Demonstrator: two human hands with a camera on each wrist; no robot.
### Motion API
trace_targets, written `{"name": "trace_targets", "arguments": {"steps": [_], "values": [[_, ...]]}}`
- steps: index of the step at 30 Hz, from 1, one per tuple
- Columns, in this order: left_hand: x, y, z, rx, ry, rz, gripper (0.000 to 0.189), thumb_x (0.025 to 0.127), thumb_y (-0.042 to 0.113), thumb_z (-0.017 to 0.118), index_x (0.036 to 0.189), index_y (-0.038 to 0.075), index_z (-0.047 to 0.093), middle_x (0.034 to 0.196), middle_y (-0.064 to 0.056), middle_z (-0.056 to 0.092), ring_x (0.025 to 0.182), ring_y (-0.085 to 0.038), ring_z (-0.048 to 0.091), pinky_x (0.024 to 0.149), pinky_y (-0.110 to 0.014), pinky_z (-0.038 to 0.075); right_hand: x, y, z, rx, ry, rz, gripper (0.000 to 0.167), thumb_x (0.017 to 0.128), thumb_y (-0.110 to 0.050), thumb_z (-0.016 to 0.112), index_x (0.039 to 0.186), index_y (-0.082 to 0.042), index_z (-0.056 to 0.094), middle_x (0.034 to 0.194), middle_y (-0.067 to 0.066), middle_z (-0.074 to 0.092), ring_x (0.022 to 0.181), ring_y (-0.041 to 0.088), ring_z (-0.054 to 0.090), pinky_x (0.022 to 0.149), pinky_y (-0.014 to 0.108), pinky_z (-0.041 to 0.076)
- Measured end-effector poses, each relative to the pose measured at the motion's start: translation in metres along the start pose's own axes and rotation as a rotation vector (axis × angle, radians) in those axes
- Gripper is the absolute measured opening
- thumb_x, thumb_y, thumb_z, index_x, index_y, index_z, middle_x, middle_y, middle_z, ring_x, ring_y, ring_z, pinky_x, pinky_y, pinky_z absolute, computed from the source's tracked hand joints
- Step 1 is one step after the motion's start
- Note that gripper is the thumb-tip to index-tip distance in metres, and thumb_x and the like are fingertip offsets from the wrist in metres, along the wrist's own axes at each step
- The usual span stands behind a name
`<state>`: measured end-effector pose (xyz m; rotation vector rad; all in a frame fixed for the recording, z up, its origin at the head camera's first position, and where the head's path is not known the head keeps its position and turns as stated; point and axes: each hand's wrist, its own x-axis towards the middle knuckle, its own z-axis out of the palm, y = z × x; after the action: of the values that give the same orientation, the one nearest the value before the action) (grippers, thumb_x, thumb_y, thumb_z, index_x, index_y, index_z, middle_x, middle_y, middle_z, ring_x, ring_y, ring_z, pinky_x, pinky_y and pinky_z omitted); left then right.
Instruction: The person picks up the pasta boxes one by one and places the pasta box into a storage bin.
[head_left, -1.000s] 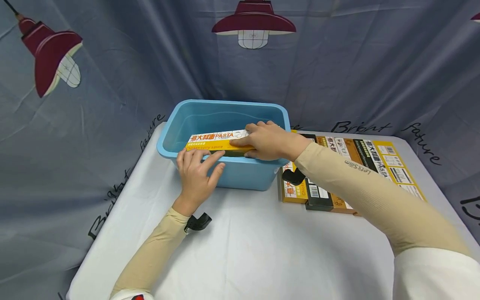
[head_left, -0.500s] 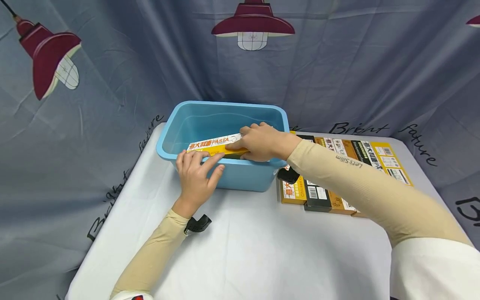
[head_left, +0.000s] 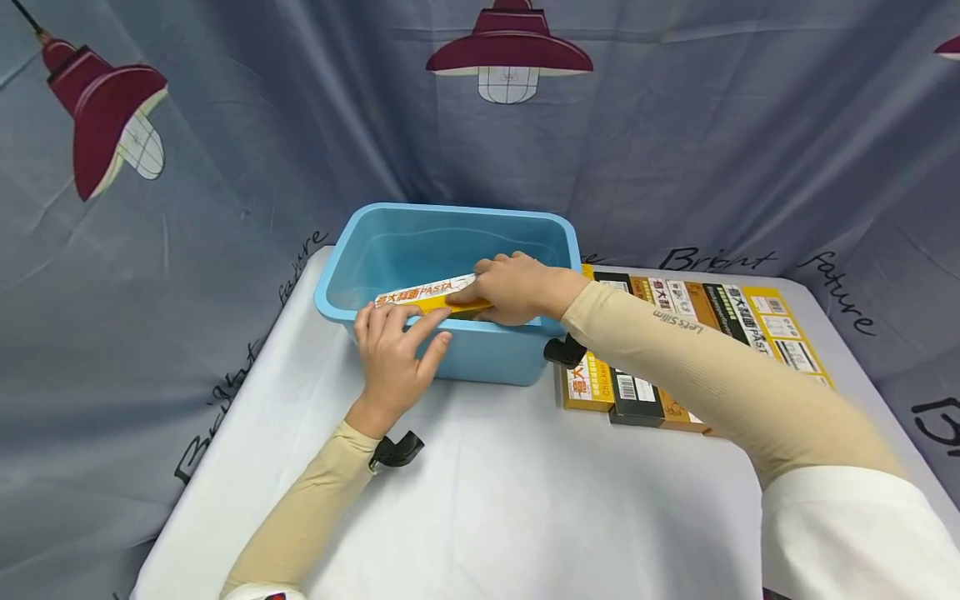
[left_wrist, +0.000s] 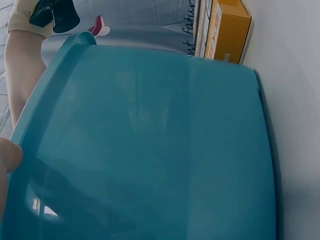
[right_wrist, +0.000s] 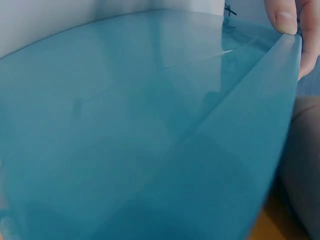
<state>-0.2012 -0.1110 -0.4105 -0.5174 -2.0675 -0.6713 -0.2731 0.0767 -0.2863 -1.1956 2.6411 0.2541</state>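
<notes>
A blue plastic bin (head_left: 480, 357) stands at the back of the table. My right hand (head_left: 517, 290) reaches over its front rim and grips a white and yellow pasta box (head_left: 422, 295), which lies lengthwise just inside the front wall. The box's lower part is hidden by that wall. At the bin's front left, my left hand (head_left: 393, 357) holds the rim, fingers over the top and thumb outside; the right wrist view shows the thumb (right_wrist: 284, 17) against the edge. The bin's outer wall (left_wrist: 150, 140) fills most of the left wrist view.
Right of the bin, several pasta boxes (head_left: 637, 387) in yellow, black and brown lie side by side on the white tabletop (head_left: 525, 500). A grey curtain (head_left: 675, 150) printed with lamps hangs behind and beside the table.
The pasta box has sunk lower into the bin, with my right hand moving down and slightly left along with it. My left hand stays on the rim.
</notes>
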Motion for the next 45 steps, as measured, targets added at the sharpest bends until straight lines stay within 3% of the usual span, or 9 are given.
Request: {"name": "trace_targets", "arguments": {"steps": [10, 20, 35, 45], "values": [[0.0, -0.001, 0.0, -0.001, 0.005, 0.006, 0.036, 0.103, 0.042, 0.053, 0.111, 0.017, 0.078, 0.099, -0.015, 0.064, 0.101, -0.036, 0.052, 0.105, -0.064, 0.027, 0.013, -0.002, 0.001, 0.113, -0.046, 0.034, 0.048, 0.101, -0.028, 0.064, 0.148, -0.034, 0.054, 0.138, 0.006, 0.063, 0.119, 0.026, 0.059, 0.097, 0.044, 0.051], [-0.001, 0.0, 0.001, -0.009, 0.013, 0.007, 0.035, 0.101, 0.041, 0.056, 0.11, 0.016, 0.079, 0.101, -0.016, 0.067, 0.099, -0.035, 0.052, 0.105, -0.064, 0.028, 0.022, 0.001, 0.011, 0.171, -0.084, 0.081, 0.045, 0.102, -0.021, 0.063, 0.145, -0.032, 0.058, 0.144, 0.004, 0.061, 0.134, 0.027, 0.054, 0.103, 0.046, 0.051], [0.0, -0.001, 0.001, -0.006, -0.007, -0.002, 0.027, 0.093, 0.031, 0.064, 0.111, 0.017, 0.079, 0.101, -0.016, 0.067, 0.098, -0.034, 0.052, 0.106, -0.065, 0.027, 0.021, 0.009, 0.032, 0.389, -0.064, 0.112, 0.045, 0.1, -0.018, 0.066, 0.143, -0.029, 0.06, 0.141, 0.009, 0.061, 0.133, 0.028, 0.054, 0.104, 0.044, 0.049], [0.001, -0.001, 0.0, -0.01, -0.009, 0.003, 0.029, 0.096, 0.033, 0.062, 0.112, 0.016, 0.078, 0.101, -0.015, 0.066, 0.098, -0.034, 0.052, 0.105, -0.065, 0.027, 0.025, 0.013, 0.041, 0.462, -0.077, 0.132, 0.042, 0.099, -0.021, 0.068, 0.14, -0.027, 0.064, 0.145, 0.007, 0.06, 0.14, 0.028, 0.052, 0.111, 0.046, 0.047]]}}
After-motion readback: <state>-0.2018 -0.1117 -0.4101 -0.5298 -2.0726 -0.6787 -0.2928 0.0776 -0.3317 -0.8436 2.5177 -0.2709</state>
